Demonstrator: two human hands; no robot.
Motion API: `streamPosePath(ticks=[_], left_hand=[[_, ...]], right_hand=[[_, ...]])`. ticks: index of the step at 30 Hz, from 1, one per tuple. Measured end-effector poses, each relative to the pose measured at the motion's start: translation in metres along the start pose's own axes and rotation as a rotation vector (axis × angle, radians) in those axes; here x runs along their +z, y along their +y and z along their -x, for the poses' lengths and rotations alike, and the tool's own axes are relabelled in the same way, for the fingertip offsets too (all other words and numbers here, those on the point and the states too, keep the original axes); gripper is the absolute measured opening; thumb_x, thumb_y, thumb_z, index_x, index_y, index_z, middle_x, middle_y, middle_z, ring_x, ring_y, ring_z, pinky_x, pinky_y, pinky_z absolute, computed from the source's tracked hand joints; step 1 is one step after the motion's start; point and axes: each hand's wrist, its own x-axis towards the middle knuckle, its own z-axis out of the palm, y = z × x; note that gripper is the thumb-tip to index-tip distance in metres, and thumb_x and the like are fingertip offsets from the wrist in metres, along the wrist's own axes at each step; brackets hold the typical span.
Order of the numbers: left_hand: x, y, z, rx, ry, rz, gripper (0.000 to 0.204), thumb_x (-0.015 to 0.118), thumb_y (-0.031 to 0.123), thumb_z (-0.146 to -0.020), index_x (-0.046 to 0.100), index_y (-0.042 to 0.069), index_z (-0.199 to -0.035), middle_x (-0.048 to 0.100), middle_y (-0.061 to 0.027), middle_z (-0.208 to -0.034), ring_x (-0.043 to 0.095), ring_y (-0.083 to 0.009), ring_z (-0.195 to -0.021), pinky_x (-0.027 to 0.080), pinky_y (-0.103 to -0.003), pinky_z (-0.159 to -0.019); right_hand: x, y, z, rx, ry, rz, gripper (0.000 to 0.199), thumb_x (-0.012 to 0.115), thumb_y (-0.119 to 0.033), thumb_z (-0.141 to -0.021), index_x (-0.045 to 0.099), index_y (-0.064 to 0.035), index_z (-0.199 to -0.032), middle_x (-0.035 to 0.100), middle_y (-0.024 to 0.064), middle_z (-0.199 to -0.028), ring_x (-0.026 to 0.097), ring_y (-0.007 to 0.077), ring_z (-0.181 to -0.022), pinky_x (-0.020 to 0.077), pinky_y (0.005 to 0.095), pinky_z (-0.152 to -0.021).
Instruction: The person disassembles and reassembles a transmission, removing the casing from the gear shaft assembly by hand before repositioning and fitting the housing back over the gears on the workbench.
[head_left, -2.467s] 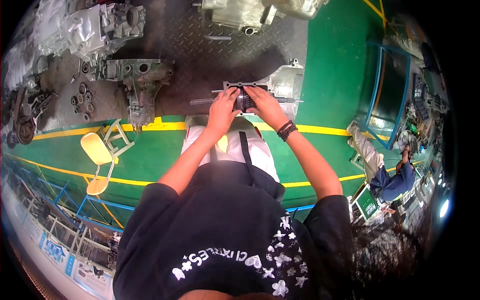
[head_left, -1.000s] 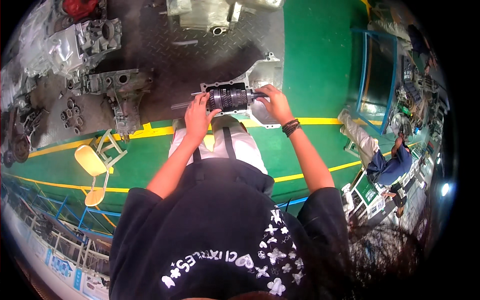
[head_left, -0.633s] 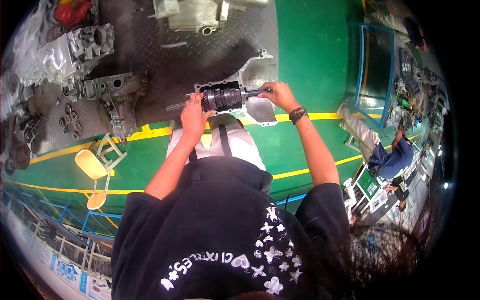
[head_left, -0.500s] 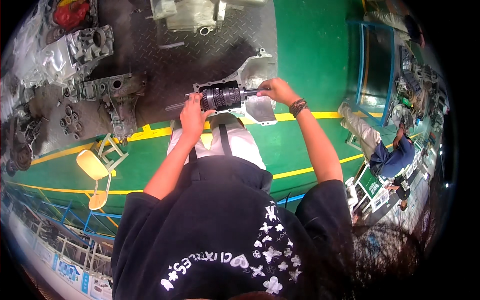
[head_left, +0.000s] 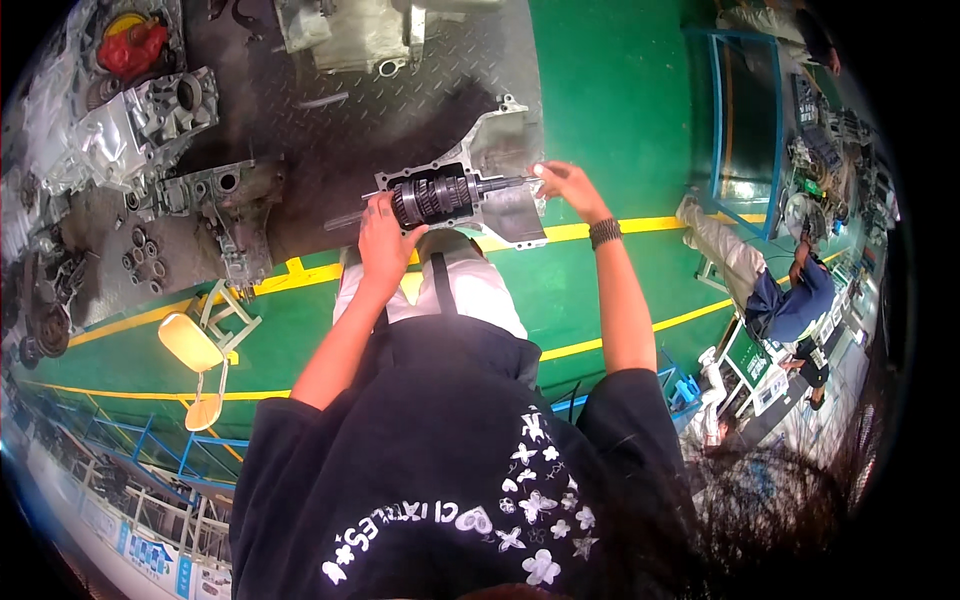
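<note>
A dark gear shaft point(head_left: 434, 198), with several toothed gears side by side, lies lengthwise in an open silver gearbox housing point(head_left: 515, 217). My left hand point(head_left: 382, 243) is closed around the gear shaft's left end, its fingertips at the housing's edge. My right hand point(head_left: 570, 189) reaches over the housing's flared right part, with its fingers pinched at the thin right tip of the gear shaft. Another thin rod sticks out to the left past my left hand; what it joins is hidden.
Silver castings point(head_left: 228, 205) and several small rings point(head_left: 145, 258) lie left on the dark checkered plate point(head_left: 300, 135). A casting point(head_left: 365, 35) sits at the far side. A yellow chair point(head_left: 190, 342) stands at left. At right are a blue-framed stand point(head_left: 715, 130) and a co-worker point(head_left: 790, 305).
My right hand has shifted slightly right, out toward the tip of the gear shaft. My left hand keeps its place. The whole view has drifted a little.
</note>
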Motion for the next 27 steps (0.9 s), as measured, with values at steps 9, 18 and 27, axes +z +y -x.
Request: streamPosePath(ticks=[9,18,27], left_hand=[[0.041,0.046,-0.029,0.406,0.100,-0.089,0.068,0.065,0.037,-0.090,0.041,0.007,-0.145,0.037,-0.0143,-0.152,0.032,-0.0324,-0.142,0.022,-0.049,-0.118],[0.077,0.071,-0.066,0.228,0.180,-0.270,0.056,0.046,0.033,-0.098,0.038,0.013,-0.150,0.032,-0.0101,-0.157,0.026,-0.0311,-0.146,0.010,-0.051,-0.121],[0.085,0.066,-0.066,0.154,0.092,-0.295,0.059,0.045,0.028,-0.095,0.034,0.017,-0.152,0.051,-0.0055,-0.143,0.048,-0.0235,-0.129,0.021,-0.053,-0.117]], right_hand=[[0.067,0.032,-0.006,-0.044,0.260,-0.681,0.041,0.060,-0.035,-0.097,0.062,-0.0020,-0.122,0.066,0.0077,-0.110,0.063,0.0154,-0.098,0.0491,0.0311,-0.086],[0.118,0.010,-0.038,-0.130,0.622,-1.373,0.054,0.032,-0.047,-0.103,0.061,-0.0019,-0.101,0.066,0.0154,-0.101,0.066,0.0295,-0.090,0.0484,0.0395,-0.085],[0.134,0.006,-0.061,-0.111,0.682,-1.501,0.041,0.049,-0.040,-0.101,0.052,-0.0069,-0.077,0.064,0.0119,-0.080,0.058,0.0249,-0.064,0.0506,0.0393,-0.069]])
